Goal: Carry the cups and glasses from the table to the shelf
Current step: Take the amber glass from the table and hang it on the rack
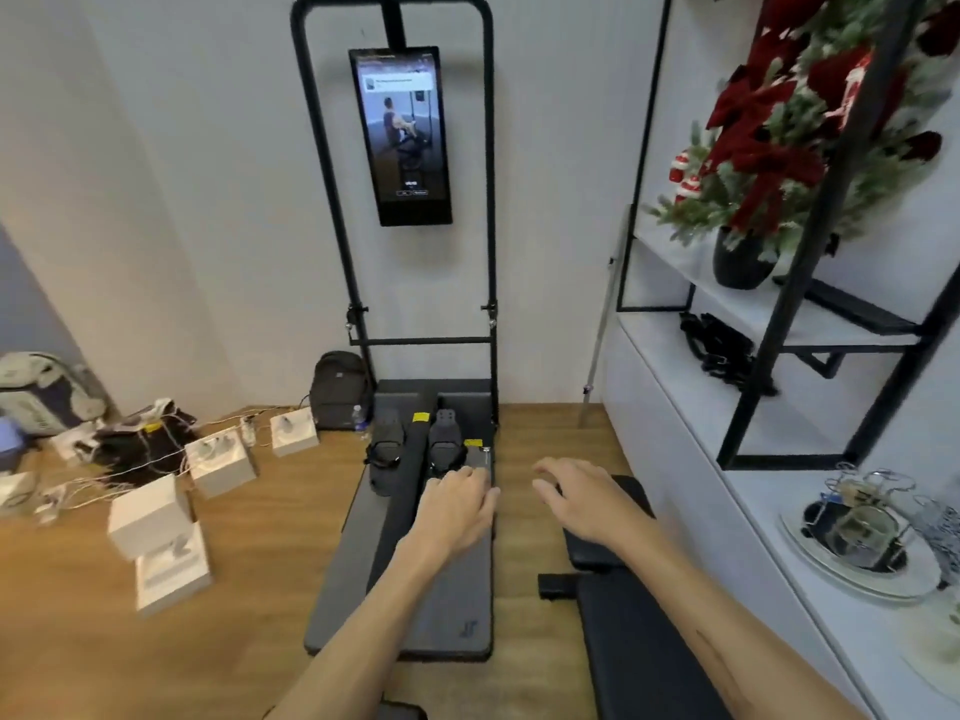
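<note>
Two bare hands reach forward, palms down, holding nothing. The left hand point(460, 504) has its fingers relaxed and lying loosely together. The right hand point(574, 498), just beside it, has its fingers straight and slightly spread.

Below the left hand lies a grey exercise platform point(410, 589) on a wooden floor point(156, 657), with two black foot straps point(415, 449) just beyond the fingertips. Below the right hand and forearm sits a black padded bench point(634, 631). Straight ahead of both hands, a tall black frame point(395, 200) rises against the wall and carries a lit screen point(402, 135).

Right of the right hand, a white shelf unit point(727, 511) with black metal uprights runs along the wall. Its low surface holds a glass plate point(857, 574) bearing a wire rack of glasses point(860, 527), blurred. Higher up stands a black vase of red flowers point(763, 163).

Far to the left of the left hand, white boxes point(156, 517) and tangled cables point(130, 459) lie scattered on the floor.
</note>
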